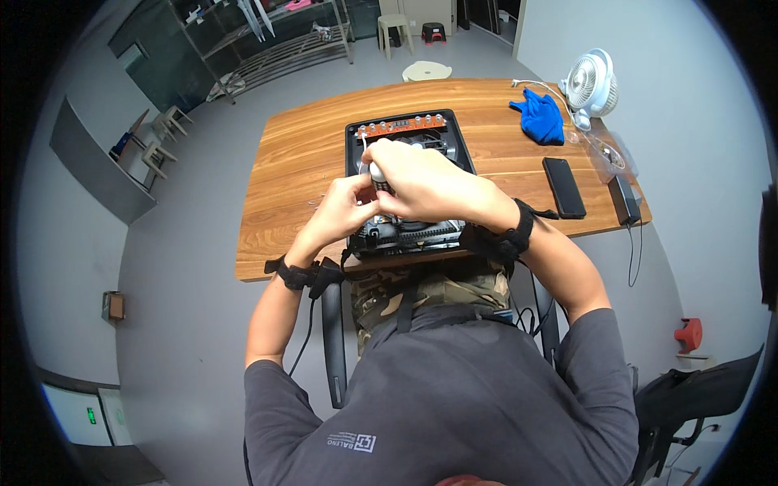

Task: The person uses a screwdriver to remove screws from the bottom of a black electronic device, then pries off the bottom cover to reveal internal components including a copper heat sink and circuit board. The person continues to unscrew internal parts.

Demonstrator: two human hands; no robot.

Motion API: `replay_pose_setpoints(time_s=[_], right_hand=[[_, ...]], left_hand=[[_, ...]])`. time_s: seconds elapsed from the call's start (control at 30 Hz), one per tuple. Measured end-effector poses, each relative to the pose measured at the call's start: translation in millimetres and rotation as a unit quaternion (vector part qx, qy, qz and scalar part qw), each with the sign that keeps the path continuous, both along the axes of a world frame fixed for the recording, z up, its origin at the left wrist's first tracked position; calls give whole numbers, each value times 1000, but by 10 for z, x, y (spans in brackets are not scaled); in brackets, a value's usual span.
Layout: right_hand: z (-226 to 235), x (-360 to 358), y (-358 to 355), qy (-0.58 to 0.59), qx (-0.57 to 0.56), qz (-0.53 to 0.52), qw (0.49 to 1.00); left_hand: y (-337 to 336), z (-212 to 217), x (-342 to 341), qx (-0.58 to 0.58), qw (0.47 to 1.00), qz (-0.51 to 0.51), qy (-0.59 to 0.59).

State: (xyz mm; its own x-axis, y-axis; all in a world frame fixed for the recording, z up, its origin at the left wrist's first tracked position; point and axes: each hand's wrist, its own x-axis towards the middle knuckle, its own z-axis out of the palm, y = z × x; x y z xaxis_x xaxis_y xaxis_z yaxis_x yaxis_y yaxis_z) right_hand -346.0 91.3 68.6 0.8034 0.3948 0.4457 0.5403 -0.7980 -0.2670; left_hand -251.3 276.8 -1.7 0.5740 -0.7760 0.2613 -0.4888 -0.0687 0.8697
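An opened black appliance housing (463, 144) lies on the wooden table (308, 130) in front of me, its inner parts exposed. Along its far edge runs an orange circuit board strip (403, 125) with several small round parts. My right hand (425, 182) is above the housing, its fingers wrapped round a small white-and-black cylindrical object (376, 176). I cannot tell its exact kind, as the fingers cover most of it. Close against it on the left, my left hand (336, 212) has its fingers bent and pressed together near the object's lower part. What those fingertips pinch is hidden.
Right of the housing are a blue cloth (540, 117), a black phone (563, 188), and a black power adapter (624, 199) with a cable. A white fan (592, 85) stands at the far right corner. Beyond the table are a pale stool (427, 71) and a metal rack (284, 58).
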Motion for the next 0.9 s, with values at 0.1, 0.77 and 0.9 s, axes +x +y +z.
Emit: replay_pose_setpoints(time_s=[0.1,0.77,0.9], right_hand=[[4,31,29,-32,-33,-33,998],[-107,-11,133,-43,34,-23,998],[-77,-29,99,-43,36,-5,998]], left_hand=[[-1,-11,18,-11,1000,20,-1],[-51,-33,-101,-6,997,74,-34],[1,-133,-49,-20,999,45,-19]])
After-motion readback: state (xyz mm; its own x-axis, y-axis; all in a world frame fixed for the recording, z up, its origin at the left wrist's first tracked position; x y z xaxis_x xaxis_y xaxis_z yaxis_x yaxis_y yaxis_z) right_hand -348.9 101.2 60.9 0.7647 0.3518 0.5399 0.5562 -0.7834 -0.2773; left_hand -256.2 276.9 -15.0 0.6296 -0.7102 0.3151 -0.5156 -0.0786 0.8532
